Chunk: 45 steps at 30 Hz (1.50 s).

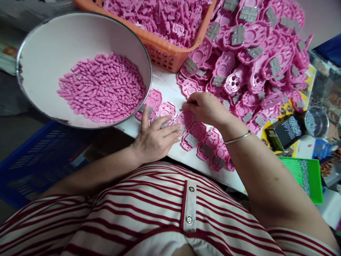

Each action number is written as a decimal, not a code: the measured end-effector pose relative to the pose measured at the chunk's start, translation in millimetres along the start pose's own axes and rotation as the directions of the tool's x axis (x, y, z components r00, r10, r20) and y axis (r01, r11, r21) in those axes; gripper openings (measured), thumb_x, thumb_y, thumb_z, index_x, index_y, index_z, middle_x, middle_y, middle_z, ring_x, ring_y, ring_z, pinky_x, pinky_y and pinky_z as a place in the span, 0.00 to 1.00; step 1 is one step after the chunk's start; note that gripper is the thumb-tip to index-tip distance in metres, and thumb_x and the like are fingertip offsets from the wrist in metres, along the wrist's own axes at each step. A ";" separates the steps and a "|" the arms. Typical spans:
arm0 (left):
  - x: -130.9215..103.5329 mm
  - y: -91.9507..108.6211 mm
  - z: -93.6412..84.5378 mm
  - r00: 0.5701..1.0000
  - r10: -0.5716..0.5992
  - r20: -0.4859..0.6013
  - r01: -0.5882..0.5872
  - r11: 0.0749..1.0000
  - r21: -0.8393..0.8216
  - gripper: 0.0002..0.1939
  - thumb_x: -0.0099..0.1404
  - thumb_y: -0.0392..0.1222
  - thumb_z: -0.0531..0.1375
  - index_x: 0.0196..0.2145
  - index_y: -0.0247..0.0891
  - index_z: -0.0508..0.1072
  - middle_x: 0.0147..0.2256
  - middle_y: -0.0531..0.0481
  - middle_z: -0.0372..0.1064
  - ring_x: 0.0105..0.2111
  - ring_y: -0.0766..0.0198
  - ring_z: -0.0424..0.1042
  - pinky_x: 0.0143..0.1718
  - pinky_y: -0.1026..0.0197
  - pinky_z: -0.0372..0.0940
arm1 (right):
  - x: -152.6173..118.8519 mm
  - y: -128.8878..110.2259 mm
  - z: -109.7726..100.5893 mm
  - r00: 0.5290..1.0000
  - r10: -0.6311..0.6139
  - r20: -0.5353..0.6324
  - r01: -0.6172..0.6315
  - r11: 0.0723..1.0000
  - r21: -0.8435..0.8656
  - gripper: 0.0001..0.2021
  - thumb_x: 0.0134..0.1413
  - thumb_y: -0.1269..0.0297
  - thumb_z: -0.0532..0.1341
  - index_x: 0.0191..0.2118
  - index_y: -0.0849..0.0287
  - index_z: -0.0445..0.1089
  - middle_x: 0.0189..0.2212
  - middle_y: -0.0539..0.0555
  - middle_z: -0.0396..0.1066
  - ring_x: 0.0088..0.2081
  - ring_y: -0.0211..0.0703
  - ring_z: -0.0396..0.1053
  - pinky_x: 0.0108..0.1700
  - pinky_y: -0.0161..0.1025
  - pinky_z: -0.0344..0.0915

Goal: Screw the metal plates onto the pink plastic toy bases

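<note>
White table [179, 153], mid-frame: left hand [156, 142] spread wide over pink shells [197, 131]; right hand [207, 108], fingers pinched narrow, contents unclear. Best kept flat, steadied lightly.

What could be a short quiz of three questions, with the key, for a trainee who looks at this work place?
1. Which colour is the perforated basket that holds many small pink parts?
2. True or false: the bracelet is worn on the left arm.
3. On what do fingers of the left hand rest?
A) the green tray
B) the row of pink shells
C) the blue crate

Key: 1. Orange; 2. False; 3. B
</note>
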<state>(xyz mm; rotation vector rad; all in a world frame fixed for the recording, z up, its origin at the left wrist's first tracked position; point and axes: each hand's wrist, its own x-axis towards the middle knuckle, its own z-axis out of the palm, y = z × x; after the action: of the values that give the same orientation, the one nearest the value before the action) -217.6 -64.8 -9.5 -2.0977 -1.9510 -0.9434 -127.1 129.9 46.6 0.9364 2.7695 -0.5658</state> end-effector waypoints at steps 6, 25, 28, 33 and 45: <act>-0.2 -0.4 0.2 1.000 0.010 -0.010 -0.010 1.000 -0.006 0.08 0.68 0.42 0.62 0.44 0.45 0.79 0.48 0.56 0.78 0.53 0.51 0.71 0.69 0.29 0.27 | 2.8 -4.4 -2.5 1.000 0.016 0.024 -0.015 1.000 -0.024 0.10 0.57 0.62 0.60 0.38 0.60 0.77 0.31 0.57 0.75 0.28 0.40 0.63 0.36 0.40 0.56; 1.1 0.2 0.9 1.000 0.016 -0.026 -0.016 1.000 0.008 0.07 0.68 0.43 0.63 0.43 0.44 0.79 0.47 0.57 0.79 0.51 0.52 0.71 0.69 0.31 0.27 | -8.1 -9.8 11.3 0.996 0.037 -0.083 -0.055 0.973 -0.224 0.17 0.64 0.58 0.52 0.47 0.64 0.72 0.42 0.65 0.76 0.41 0.55 0.73 0.37 0.43 0.59; 0.4 0.1 1.6 0.999 0.020 -0.028 -0.020 1.000 0.004 0.07 0.68 0.43 0.63 0.43 0.44 0.80 0.47 0.56 0.79 0.51 0.51 0.72 0.69 0.29 0.29 | -12.3 -10.2 15.8 0.996 0.031 -0.089 -0.054 0.962 -0.269 0.18 0.65 0.59 0.50 0.49 0.64 0.70 0.44 0.66 0.75 0.42 0.56 0.73 0.36 0.43 0.58; -0.3 -0.5 3.4 1.000 0.009 -0.025 -0.008 1.000 0.009 0.07 0.67 0.43 0.64 0.43 0.45 0.79 0.47 0.57 0.79 0.52 0.50 0.71 0.68 0.28 0.29 | -7.8 -4.1 15.0 0.995 0.007 -0.099 -0.020 0.991 -0.133 0.15 0.64 0.57 0.53 0.44 0.61 0.72 0.41 0.60 0.76 0.38 0.47 0.70 0.35 0.40 0.55; -1.7 -1.7 6.8 0.997 0.019 -0.070 -0.018 1.000 0.017 0.08 0.69 0.44 0.62 0.43 0.46 0.79 0.47 0.59 0.79 0.52 0.51 0.71 0.68 0.30 0.28 | -53.9 61.1 -18.8 0.983 -0.152 -0.101 0.138 0.982 -0.131 0.13 0.56 0.65 0.56 0.41 0.61 0.76 0.38 0.61 0.72 0.38 0.46 0.67 0.41 0.42 0.63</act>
<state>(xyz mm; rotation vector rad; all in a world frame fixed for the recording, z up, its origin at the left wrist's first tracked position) -216.7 -62.7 -16.4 -2.0408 -1.8962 -0.9803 -47.7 152.5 60.0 0.7658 2.9511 -0.3674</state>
